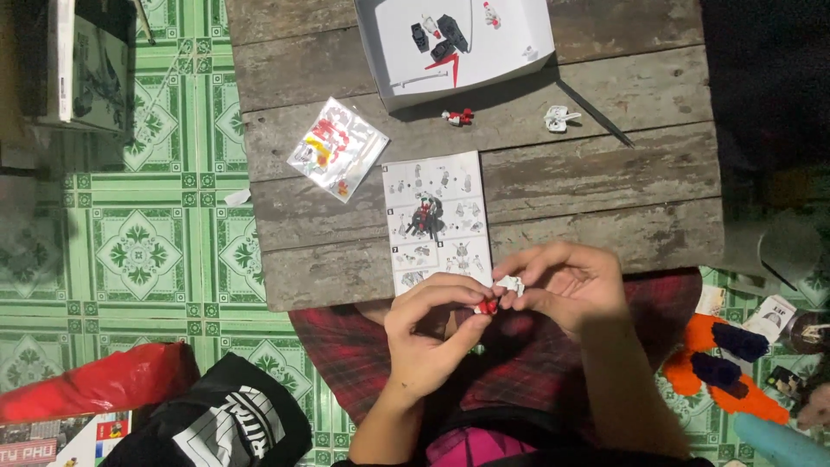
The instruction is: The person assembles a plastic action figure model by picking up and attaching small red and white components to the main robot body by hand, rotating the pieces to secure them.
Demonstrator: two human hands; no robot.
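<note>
Wood plank table (605, 173): white box tray (519, 52), instr. sheet (437, 216), clear parts bag (337, 147), sm. loose pcs (458, 117).

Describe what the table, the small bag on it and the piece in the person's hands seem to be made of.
Table: bare weathered wood; planks, grain, gaps. Small bag: thin glossy plastic, likely; it glints. Red-and-white piece between left hand and right hand: probably moulded plastic.

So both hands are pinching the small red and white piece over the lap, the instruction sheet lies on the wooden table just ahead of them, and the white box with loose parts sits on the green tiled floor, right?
Not quite. The head view shows the white box on the wooden table, at its far edge, not on the floor. The rest holds: left hand and right hand pinch the small red and white piece, and the instruction sheet lies just ahead.
</note>
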